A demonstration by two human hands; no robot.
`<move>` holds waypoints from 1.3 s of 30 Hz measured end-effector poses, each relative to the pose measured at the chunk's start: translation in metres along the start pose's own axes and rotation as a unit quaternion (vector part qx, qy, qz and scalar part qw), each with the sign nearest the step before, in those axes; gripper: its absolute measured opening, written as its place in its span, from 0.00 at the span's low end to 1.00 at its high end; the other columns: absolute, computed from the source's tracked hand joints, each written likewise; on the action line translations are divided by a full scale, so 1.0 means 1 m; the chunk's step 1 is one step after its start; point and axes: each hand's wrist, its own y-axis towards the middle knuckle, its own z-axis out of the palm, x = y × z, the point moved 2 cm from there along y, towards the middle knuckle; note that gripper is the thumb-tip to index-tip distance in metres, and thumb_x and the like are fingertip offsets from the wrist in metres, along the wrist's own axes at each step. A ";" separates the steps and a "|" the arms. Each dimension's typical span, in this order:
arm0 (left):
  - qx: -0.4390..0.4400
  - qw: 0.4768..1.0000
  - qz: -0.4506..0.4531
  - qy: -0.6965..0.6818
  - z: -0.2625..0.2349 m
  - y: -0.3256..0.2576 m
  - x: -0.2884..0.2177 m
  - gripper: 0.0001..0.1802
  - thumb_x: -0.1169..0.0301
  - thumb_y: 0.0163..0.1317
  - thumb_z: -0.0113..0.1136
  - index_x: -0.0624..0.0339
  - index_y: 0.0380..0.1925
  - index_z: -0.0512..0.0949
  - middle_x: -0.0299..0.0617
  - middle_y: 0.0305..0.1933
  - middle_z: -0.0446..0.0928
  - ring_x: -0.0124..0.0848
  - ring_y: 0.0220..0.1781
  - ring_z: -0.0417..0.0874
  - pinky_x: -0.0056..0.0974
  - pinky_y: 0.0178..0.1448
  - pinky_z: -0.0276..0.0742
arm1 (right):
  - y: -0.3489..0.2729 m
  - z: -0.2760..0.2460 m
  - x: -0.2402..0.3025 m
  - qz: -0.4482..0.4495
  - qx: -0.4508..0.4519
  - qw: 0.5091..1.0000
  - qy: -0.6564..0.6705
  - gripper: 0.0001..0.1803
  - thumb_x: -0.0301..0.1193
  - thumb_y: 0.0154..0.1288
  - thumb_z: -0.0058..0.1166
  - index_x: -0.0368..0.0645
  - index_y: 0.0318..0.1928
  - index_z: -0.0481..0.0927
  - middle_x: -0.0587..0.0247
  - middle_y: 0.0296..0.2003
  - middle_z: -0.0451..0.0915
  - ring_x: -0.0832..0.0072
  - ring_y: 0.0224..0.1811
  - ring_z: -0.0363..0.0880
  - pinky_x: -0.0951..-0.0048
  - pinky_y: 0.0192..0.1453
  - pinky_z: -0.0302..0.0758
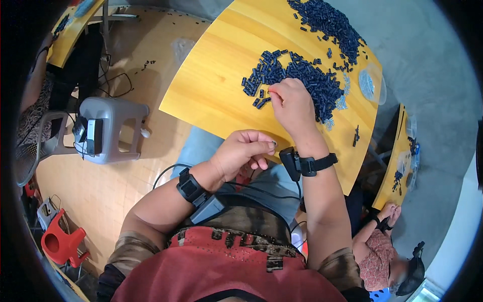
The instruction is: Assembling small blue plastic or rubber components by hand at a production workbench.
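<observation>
Close to the table's near edge, my left hand (236,153) pinches a small dark piece (274,144) between thumb and forefinger; most of it is hidden. My right hand (294,106) is over the near side of a heap of small black plastic parts (322,90), its fingers curled together. Whatever those fingers hold, if anything, cannot be made out. A few loose black parts (260,103) lie just left of the right hand. The heap rests on a yellow wooden table (216,65). Small silvery pieces (342,102) are scattered along its right side.
A second black heap (332,25) covers the table's far end. At the right edge stands a clear plastic tub (367,83). A black jointed piece (356,136) lies alone. To the left are a grey stool (103,108) and a red stool (63,241). Another person (375,251) works at right.
</observation>
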 end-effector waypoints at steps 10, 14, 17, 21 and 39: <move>0.001 1.000 0.002 -0.007 0.001 -0.001 0.000 0.09 0.65 0.60 0.61 0.56 0.36 0.78 0.32 0.31 0.80 0.19 0.23 0.79 0.22 0.22 0.66 | -0.027 -0.014 0.001 0.043 0.010 0.999 -0.013 0.01 0.24 0.52 0.54 0.41 0.27 0.78 0.59 0.27 0.75 0.60 0.36 0.74 0.63 0.39 0.73; -0.002 1.000 0.003 0.005 0.000 0.000 0.002 0.08 0.65 0.60 0.61 0.56 0.35 0.78 0.32 0.31 0.80 0.19 0.22 0.79 0.22 0.21 0.66 | -0.046 -0.025 0.000 0.057 0.009 0.998 -0.006 0.01 0.23 0.52 0.54 0.40 0.27 0.78 0.59 0.27 0.75 0.60 0.36 0.74 0.63 0.38 0.73; -0.007 1.000 0.002 0.008 0.000 0.000 0.001 0.08 0.65 0.60 0.60 0.56 0.35 0.78 0.32 0.31 0.80 0.19 0.22 0.79 0.22 0.20 0.66 | -0.053 -0.031 0.000 0.063 -0.003 0.998 0.008 0.02 0.22 0.52 0.55 0.39 0.28 0.79 0.57 0.27 0.75 0.59 0.35 0.74 0.62 0.38 0.72; -0.018 1.000 0.005 0.004 0.002 0.001 0.001 0.08 0.66 0.60 0.60 0.57 0.35 0.78 0.33 0.30 0.79 0.20 0.21 0.79 0.23 0.19 0.67 | -0.060 -0.034 -0.007 0.106 -0.025 0.994 0.025 0.03 0.22 0.52 0.55 0.38 0.29 0.79 0.55 0.27 0.76 0.58 0.34 0.74 0.62 0.39 0.72; -0.021 0.999 0.026 -0.005 0.000 0.003 0.007 0.09 0.67 0.60 0.60 0.61 0.35 0.77 0.35 0.31 0.79 0.22 0.21 0.78 0.26 0.19 0.71 | -0.075 -0.031 -0.011 0.092 -0.020 0.994 0.059 0.04 0.22 0.53 0.55 0.36 0.31 0.79 0.54 0.28 0.76 0.56 0.35 0.75 0.62 0.40 0.72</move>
